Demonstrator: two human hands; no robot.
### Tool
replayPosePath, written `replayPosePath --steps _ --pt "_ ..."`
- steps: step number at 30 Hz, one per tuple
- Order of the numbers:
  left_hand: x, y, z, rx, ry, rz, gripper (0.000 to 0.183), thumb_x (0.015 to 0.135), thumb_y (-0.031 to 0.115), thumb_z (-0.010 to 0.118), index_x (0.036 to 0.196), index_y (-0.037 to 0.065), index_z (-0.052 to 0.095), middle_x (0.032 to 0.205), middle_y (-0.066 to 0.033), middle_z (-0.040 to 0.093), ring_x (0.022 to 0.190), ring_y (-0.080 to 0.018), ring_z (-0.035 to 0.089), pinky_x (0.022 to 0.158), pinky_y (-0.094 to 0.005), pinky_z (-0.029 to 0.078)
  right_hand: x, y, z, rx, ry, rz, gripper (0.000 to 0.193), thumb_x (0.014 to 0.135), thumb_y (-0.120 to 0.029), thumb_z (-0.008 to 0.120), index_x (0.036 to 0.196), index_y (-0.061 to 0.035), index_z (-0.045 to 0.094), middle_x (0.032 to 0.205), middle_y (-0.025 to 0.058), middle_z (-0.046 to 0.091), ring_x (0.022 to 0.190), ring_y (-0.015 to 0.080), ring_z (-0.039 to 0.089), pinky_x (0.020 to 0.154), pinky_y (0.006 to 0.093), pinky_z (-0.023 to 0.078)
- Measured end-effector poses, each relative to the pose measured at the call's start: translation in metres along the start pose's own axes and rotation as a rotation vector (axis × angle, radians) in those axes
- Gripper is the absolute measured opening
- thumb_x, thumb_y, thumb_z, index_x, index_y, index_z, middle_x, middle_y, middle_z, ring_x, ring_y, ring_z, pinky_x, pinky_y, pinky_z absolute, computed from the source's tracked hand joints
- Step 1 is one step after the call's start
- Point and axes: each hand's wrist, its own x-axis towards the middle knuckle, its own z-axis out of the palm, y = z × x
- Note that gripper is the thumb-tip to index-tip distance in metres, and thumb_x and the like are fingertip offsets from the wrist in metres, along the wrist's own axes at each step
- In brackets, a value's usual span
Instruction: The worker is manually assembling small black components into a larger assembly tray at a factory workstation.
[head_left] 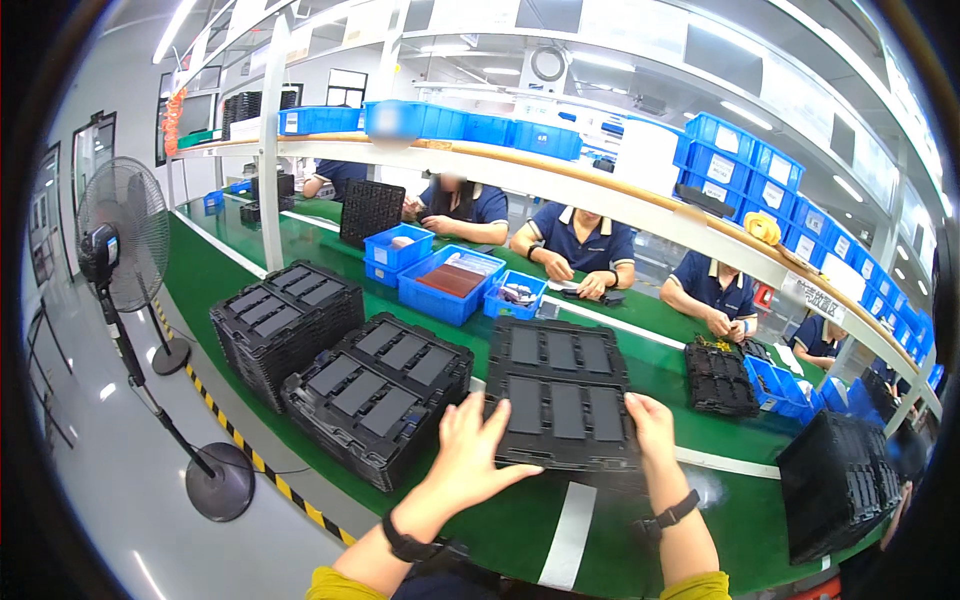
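A black plastic tray [513,392] with two rows of dark grey rectangular pieces is in front of me, tilted a little. My right hand [652,425] grips its right edge, the thumb on top and the other fingers mostly hidden. At the near left corner my left hand [468,452] has its fingers spread, with the thumb along the tray's front edge and the fingertips by its left side. Just left of that hand stands a stack of similar black trays [372,395], whose top tray also carries grey pieces. Whether anything supports the tray from below is hidden.
Another tray stack [283,318] stands farther left, and black trays [835,490] are piled at the right. Blue bins [450,285] sit beyond my tray on the green table [500,520]. Several co-workers sit opposite, under a shelf [520,165]. A fan [125,240] stands on the left floor.
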Motion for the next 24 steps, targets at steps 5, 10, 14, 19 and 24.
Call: replayPosePath --steps 5,10,14,19,24 --pt "-0.037 -0.042 -0.071 0.127 -0.023 -0.147 0.093 0.058 0.048 0.078 0.129 -0.001 0.042 0.135 -0.0299 0.029 0.131 -0.0392 0.024 0.107 -0.0537 0.007 -0.007 0.037 0.097 0.172 -0.157 0.056 0.022 0.086 -0.016 0.062 0.096 0.0038 0.060 0.085 0.0031 0.063 0.074 0.0070 0.056 0.069 0.0219 0.045" --pt "-0.066 -0.088 -0.100 0.147 -0.045 -0.240 0.090 0.056 0.043 0.080 0.129 0.003 0.044 0.138 -0.0250 0.030 0.133 -0.0352 0.022 0.107 -0.0535 0.004 -0.016 0.081 0.164 0.180 -0.234 0.045 0.023 0.088 -0.015 0.058 0.098 0.0056 0.058 0.083 0.0067 0.065 0.071 0.0072 0.057 0.065 0.0220 0.046" --pt "-0.084 -0.113 -0.114 0.153 -0.076 -0.278 0.091 0.057 0.045 0.079 0.131 0.008 0.043 0.138 -0.0237 0.030 0.135 -0.0354 0.018 0.108 -0.0510 0.003 -0.028 0.083 0.183 -0.011 -0.287 0.037 0.030 0.091 -0.021 0.053 0.103 0.0069 0.056 0.083 0.0082 0.065 0.073 0.0092 0.058 0.066 0.0238 0.046" --pt "-0.099 -0.125 -0.108 0.010 0.181 -0.265 0.089 0.054 0.037 0.083 0.131 0.014 0.045 0.142 -0.0189 0.025 0.135 -0.0367 0.014 0.108 -0.0488 0.015 -0.036 0.063 0.180 -0.083 -0.580 -0.051 0.039 0.094 -0.029 0.045 0.121 -0.0009 0.046 0.091 0.0078 0.064 0.077 0.0092 0.057 0.067 0.0250 0.046" --pt "-0.112 -0.159 -0.106 -0.051 0.361 -0.320 0.087 0.056 0.025 0.079 0.132 0.009 0.040 0.143 -0.0131 0.027 0.134 -0.0302 0.023 0.108 -0.0412 0.020 -0.054 0.030 0.196 -0.483 -0.654 -0.055 0.071 0.093 -0.041 0.039 0.133 0.0140 0.020 0.122 0.0300 0.046 0.117 0.0366 0.044 0.100 0.0358 0.033"
